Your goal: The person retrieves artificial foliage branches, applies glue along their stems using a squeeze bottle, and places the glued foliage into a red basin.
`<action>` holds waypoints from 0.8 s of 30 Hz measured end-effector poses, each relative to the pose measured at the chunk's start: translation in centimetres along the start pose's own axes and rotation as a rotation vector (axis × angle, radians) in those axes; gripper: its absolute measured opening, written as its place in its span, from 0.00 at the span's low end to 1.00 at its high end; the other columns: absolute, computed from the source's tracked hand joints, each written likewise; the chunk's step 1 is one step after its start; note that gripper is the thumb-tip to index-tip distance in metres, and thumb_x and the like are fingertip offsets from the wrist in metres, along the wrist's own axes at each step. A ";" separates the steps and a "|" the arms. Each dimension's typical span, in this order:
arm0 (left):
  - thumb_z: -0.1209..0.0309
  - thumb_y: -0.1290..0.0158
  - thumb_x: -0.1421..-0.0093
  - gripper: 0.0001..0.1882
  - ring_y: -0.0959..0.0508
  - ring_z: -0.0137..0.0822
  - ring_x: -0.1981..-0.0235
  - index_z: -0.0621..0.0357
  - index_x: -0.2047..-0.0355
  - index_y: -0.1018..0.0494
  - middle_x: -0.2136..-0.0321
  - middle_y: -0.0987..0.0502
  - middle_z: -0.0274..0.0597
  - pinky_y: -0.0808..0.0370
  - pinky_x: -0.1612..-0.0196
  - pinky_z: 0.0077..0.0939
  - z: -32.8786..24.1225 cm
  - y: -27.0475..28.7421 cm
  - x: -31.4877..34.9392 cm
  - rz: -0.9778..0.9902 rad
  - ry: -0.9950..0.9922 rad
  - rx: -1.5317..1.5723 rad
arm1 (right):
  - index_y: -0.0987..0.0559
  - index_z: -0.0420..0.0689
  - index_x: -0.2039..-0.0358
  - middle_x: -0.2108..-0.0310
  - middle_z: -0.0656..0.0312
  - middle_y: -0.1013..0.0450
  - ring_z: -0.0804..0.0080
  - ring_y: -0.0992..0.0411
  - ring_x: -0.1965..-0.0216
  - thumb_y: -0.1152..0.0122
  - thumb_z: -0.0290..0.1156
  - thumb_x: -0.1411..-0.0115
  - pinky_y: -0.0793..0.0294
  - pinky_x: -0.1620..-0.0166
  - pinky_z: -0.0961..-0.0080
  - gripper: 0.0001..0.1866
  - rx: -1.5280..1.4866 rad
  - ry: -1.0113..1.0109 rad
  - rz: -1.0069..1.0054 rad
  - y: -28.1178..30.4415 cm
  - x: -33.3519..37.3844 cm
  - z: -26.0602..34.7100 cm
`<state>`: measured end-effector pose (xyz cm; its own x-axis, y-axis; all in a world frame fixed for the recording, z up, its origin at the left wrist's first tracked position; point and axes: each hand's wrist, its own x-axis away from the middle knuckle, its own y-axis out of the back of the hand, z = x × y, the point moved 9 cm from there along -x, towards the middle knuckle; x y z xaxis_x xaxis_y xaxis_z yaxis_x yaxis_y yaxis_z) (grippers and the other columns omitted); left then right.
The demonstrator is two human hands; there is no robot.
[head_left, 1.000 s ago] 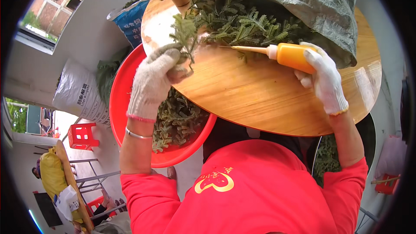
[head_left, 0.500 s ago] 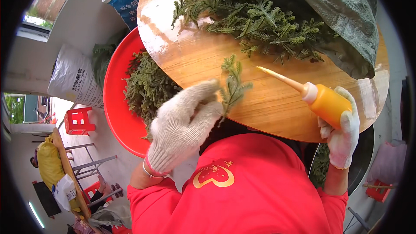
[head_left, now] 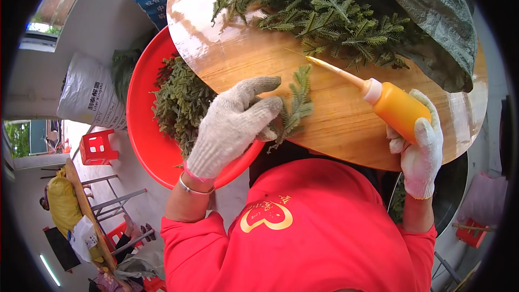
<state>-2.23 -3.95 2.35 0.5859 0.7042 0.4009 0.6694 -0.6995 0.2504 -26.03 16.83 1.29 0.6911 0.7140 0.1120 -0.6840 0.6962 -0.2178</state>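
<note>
Both my hands wear whitish knit gloves. A small green fir-like sprig (head_left: 298,103) is pinched low in the fingers of my left hand (head_left: 232,119), over the near edge of the round wooden table (head_left: 238,65). My right hand (head_left: 419,148) grips an orange squeeze bottle (head_left: 403,109) by its base. The bottle's long nozzle slants up and left, its tip above the tabletop and apart from the sprig. Beyond the tip lies a heap of similar green branches (head_left: 335,21), partly inside a grey-green woven sack (head_left: 427,11).
A red basin (head_left: 141,108) full of sprigs (head_left: 181,103) stands left of the table. A dark tub (head_left: 454,189) with greenery is at the lower right. Farther left are a white sack (head_left: 86,92), a red stool (head_left: 99,147) and another table with a yellow sack (head_left: 64,200).
My left hand has risen slightly with the sprig, its index finger now stretched out. The bottle in my right hand has shifted a little left and up.
</note>
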 end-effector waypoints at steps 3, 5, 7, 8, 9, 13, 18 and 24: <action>0.63 0.48 0.28 0.21 0.21 0.26 0.74 0.63 0.41 0.30 0.66 0.21 0.36 0.19 0.67 0.25 3.1 -0.7 -1.1 0.102 0.100 0.533 | 0.35 0.34 0.37 0.56 0.50 0.24 0.73 0.26 0.71 0.36 0.51 0.39 0.28 0.74 0.82 0.40 0.011 0.072 -0.049 0.4 0.4 1.2; 0.61 0.49 0.28 0.21 0.22 0.29 0.69 0.63 0.41 0.32 0.66 0.25 0.36 0.19 0.61 0.29 3.4 -1.1 -0.8 0.058 0.121 0.827 | 0.35 0.34 0.37 0.56 0.50 0.24 0.73 0.26 0.71 0.36 0.52 0.39 0.29 0.74 0.82 0.40 -0.012 0.111 -0.080 -0.1 0.7 1.8; 0.63 0.49 0.28 0.21 0.22 0.29 0.67 0.63 0.41 0.33 0.67 0.26 0.36 0.19 0.58 0.30 2.9 -1.9 -0.6 0.145 0.048 0.930 | 0.35 0.35 0.37 0.53 0.50 0.24 0.74 0.27 0.72 0.35 0.52 0.39 0.30 0.73 0.81 0.41 -0.018 0.139 -0.037 0.0 1.3 2.3; 0.64 0.48 0.29 0.21 0.23 0.29 0.65 0.62 0.41 0.34 0.68 0.27 0.36 0.20 0.55 0.30 2.2 -2.4 -0.5 0.235 -0.027 1.031 | 0.35 0.35 0.37 0.53 0.50 0.24 0.74 0.27 0.72 0.35 0.52 0.39 0.30 0.73 0.81 0.41 -0.020 0.139 -0.037 -0.3 1.5 2.3; 0.66 0.48 0.30 0.27 0.23 0.31 0.61 0.63 0.36 0.40 0.68 0.28 0.36 0.20 0.50 0.32 1.9 -3.2 -0.5 0.299 -0.043 1.093 | 0.36 0.35 0.36 0.51 0.50 0.25 0.74 0.27 0.72 0.34 0.51 0.39 0.30 0.73 0.82 0.41 -0.001 0.156 -0.030 -0.8 1.7 2.4; 0.65 0.49 0.29 0.34 0.22 0.35 0.58 0.63 0.29 0.50 0.60 0.26 0.40 0.24 0.39 0.41 1.7 -5.1 0.7 0.176 0.023 1.122 | 0.37 0.35 0.35 0.45 0.49 0.27 0.74 0.27 0.69 0.33 0.53 0.40 0.29 0.70 0.83 0.44 0.066 0.176 -0.033 -0.2 2.3 2.6; 0.69 0.50 0.27 0.26 0.25 0.33 0.61 0.59 0.34 0.44 0.58 0.27 0.44 0.26 0.37 0.49 2.1 -3.5 2.6 0.098 -0.076 1.131 | 0.37 0.35 0.35 0.44 0.49 0.28 0.73 0.25 0.62 0.34 0.51 0.40 0.27 0.69 0.84 0.43 0.172 0.299 -0.135 1.1 3.2 3.9; 0.67 0.53 0.26 0.22 0.20 0.36 0.52 0.61 0.36 0.39 0.47 0.26 0.44 0.27 0.35 0.48 3.5 -4.2 2.4 0.065 -0.037 1.091 | 0.36 0.37 0.36 0.39 0.51 0.33 0.64 0.31 0.41 0.36 0.21 0.42 0.26 0.42 0.71 0.33 0.040 -0.008 0.138 -4.1 1.8 1.1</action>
<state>-2.05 1.15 -0.82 0.6357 0.6860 0.3539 0.6706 -0.2639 -0.6933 -22.27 15.34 3.44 0.5878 0.8038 0.0918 -0.7813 0.5934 -0.1933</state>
